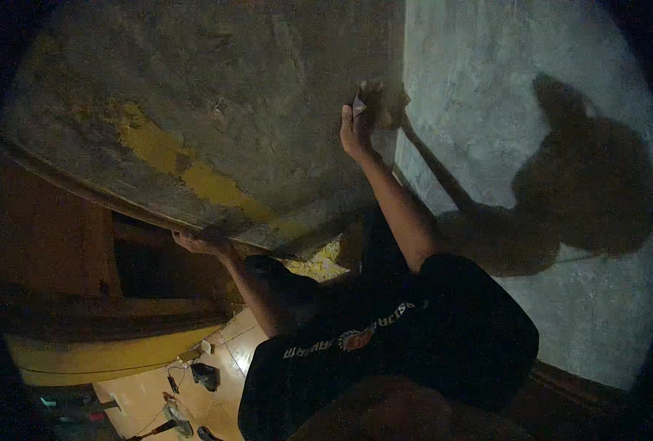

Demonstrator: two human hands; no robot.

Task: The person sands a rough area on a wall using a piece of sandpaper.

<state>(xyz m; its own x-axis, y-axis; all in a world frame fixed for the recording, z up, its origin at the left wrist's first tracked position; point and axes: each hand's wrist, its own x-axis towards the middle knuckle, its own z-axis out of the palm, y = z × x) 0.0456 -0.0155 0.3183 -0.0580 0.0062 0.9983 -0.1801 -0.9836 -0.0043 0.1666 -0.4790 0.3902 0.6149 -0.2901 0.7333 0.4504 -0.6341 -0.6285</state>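
My right hand (pixel 356 138) is raised against a worn grey-brown wall (pixel 289 95), near its corner with a paler wall. Between its thumb and fingers is a small flat grey piece with a pointed corner (pixel 359 108); I cannot make out its exact kind. Some of those fingers are lost in the dim light. Lower and to the left, my left hand (pixel 200 241) lies along the wall's bottom edge (pixel 150 216), its fingers stretched out and partly in shadow. Nothing shows in it.
A yellow patch (pixel 179 165) runs across the grey-brown wall. The pale wall (pixel 481 95) on the right carries my shadow. Beneath is a brown wooden structure (pixel 54 235). Far below, a tiled floor (pixel 227 367) holds a black item (pixel 206 376), cords and several small objects.
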